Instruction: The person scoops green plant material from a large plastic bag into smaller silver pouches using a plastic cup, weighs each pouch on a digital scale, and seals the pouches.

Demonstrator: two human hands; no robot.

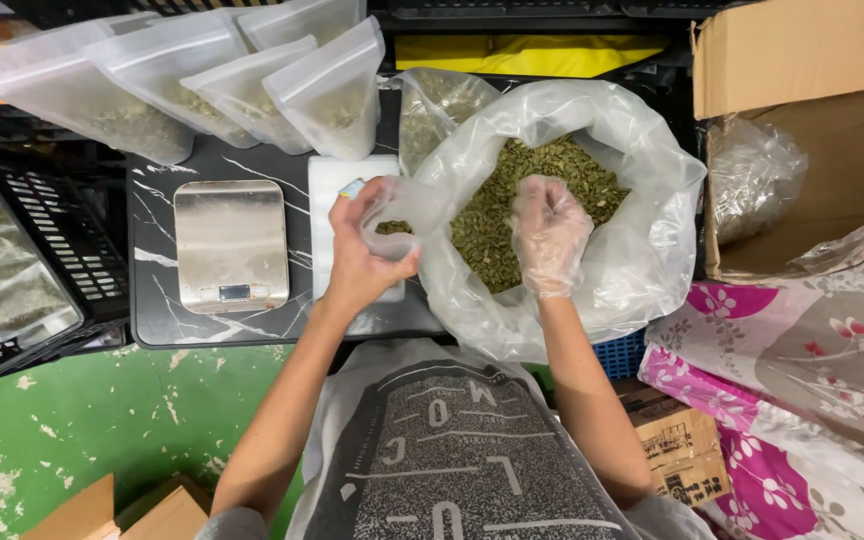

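Holding a small clear pouch open, your left hand sits mid-frame. Your gloved right hand pinches green seeds over the big plastic bag, fingers bunched, pointing down.

Brushed-metal scale, clear plastic bag.

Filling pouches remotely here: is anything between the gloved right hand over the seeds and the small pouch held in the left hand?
Nothing visible. The right hand is above the seeds, and the small pouch in the left hand sits open beside it.
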